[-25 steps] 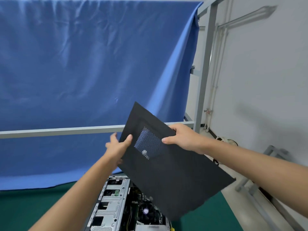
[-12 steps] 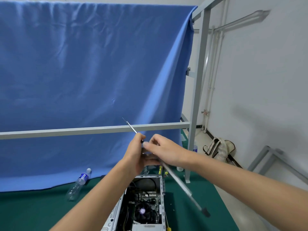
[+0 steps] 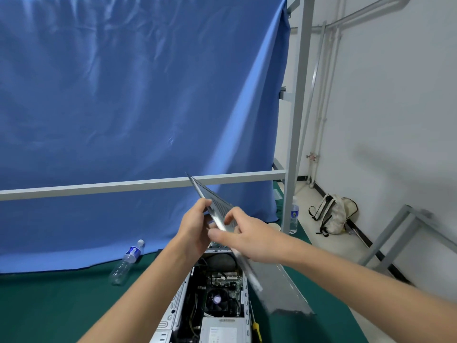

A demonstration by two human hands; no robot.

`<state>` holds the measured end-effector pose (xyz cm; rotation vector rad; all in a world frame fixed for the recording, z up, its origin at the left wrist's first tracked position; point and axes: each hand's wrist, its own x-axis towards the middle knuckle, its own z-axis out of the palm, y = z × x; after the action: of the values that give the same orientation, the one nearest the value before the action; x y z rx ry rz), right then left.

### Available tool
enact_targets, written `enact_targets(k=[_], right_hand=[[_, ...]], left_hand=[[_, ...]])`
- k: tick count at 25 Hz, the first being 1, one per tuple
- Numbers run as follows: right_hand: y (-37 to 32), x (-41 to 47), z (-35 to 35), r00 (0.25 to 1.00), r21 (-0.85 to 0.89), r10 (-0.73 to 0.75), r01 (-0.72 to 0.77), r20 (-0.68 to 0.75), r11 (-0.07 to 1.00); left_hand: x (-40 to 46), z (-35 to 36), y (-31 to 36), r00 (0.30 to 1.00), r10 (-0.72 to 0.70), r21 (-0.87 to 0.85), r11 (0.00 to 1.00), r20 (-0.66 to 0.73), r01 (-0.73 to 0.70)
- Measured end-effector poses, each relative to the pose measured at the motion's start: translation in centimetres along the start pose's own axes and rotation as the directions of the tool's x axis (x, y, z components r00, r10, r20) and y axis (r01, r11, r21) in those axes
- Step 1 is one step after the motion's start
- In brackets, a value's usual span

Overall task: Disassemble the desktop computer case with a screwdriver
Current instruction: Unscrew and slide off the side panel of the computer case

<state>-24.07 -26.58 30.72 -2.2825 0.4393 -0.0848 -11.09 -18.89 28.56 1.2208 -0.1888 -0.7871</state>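
I hold the detached side panel (image 3: pixel 279 285) of the computer case in the air, tilted so its grey inner face and a perforated vent show. My left hand (image 3: pixel 195 226) grips its left edge and my right hand (image 3: pixel 243 237) grips it from the right, thumb on the near side. Below them lies the opened desktop case (image 3: pixel 215 303) on the green table (image 3: pixel 61 305), with the CPU fan, cables and power supply exposed. A yellow-handled screwdriver (image 3: pixel 256 329) lies just right of the case.
An empty plastic bottle (image 3: pixel 126 262) lies on the table to the left. A grey metal frame rail (image 3: pixel 111 186) crosses in front of a blue cloth (image 3: pixel 123 95). A standing bottle (image 3: pixel 294 216) and a paper cup (image 3: pixel 274 227) sit by the frame post; a backpack (image 3: pixel 331 216) leans on the right wall.
The panel has turned from showing its black outer face, through edge-on, to showing its grey inner face. Both hands stayed on it, and the view dropped toward the open case.
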Motion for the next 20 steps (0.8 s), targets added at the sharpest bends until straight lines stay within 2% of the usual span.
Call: enact_targets(k=[3,5,8,10,12,16,20], right_hand=[[0.4,0.2,0.5,0.996,-0.292,-0.045,0.021,-0.074,0.956],[0.5,0.6,-0.2,0.998,-0.36,-0.045,0.027,-0.04,0.932],[1.3,1.4,-2.8,1.0,-0.332,0.019,-0.025,-0.022,0.943],[2.0,1.9,-5.0,0.996,-0.326,0.056,-0.074,-0.065,0.942],[2.8,2.3,-6.9,0.988,-0.247,0.111,-0.135,-0.108,0.96],[5.0,3.7,-8.2,0.958,-0.101,0.235,-0.253,-0.161,0.962],[8.1,6.5,-6.3,0.927,-0.112,0.319,-0.345,-0.2,0.932]], left_hand=[[-0.1,0.9,-0.1,0.999,-0.037,-0.011,0.999,0.006,0.037],[0.2,1.2,-0.2,1.0,-0.025,-0.016,1.0,0.013,0.025],[0.7,2.0,-0.3,0.998,-0.048,-0.037,0.998,0.044,0.049],[1.1,2.9,-0.4,0.995,-0.056,-0.096,0.993,0.082,0.064],[1.7,3.3,-0.7,0.987,-0.094,-0.121,0.987,0.129,0.11],[3.2,1.5,-2.2,0.961,-0.21,-0.023,0.976,0.179,0.218],[5.8,-2.4,-5.7,0.933,-0.344,0.167,0.931,0.109,0.324]])
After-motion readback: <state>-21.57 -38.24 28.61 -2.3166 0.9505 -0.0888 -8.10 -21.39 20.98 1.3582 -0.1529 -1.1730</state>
